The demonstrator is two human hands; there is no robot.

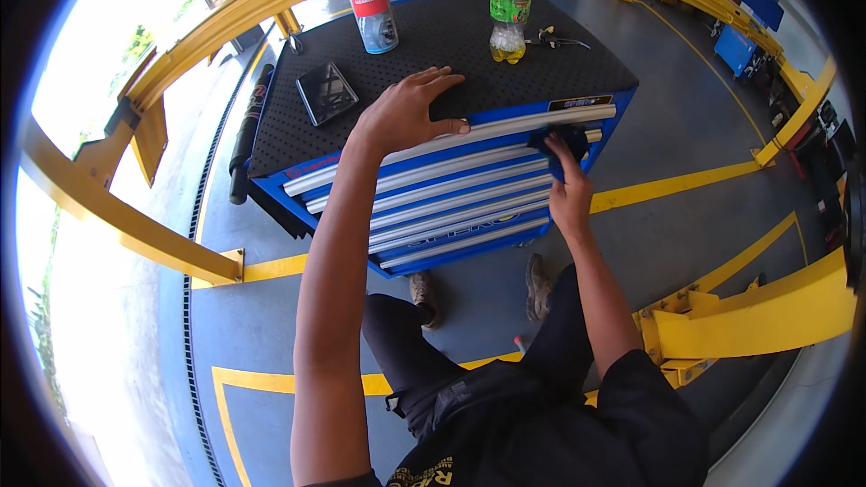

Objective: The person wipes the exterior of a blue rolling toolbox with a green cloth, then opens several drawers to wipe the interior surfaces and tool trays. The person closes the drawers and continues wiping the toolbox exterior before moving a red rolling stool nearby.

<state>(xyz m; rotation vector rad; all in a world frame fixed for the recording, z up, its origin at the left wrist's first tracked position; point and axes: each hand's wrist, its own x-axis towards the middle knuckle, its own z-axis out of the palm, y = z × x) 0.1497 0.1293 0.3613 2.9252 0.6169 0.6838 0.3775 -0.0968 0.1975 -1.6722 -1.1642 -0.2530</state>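
Note:
A blue tool cabinet [532, 114] with silver drawer handles and a black perforated top stands in front of me. My left hand [408, 112] lies open over its front top edge, fingers stretched across the mat and thumb near the uppermost handle. Lower on the right side, my right hand [570, 188] presses a dark cloth [548, 141] against the drawer front near the right end of the handles. The fingers partly cover the cloth.
On the cabinet top are a black phone [327, 93], a red-and-white spray can [369, 2], a green-labelled bottle [511, 16] and keys [548, 37]. A black tube [250, 133] hangs at the left side. Yellow lift arms [135, 207] surround the cabinet.

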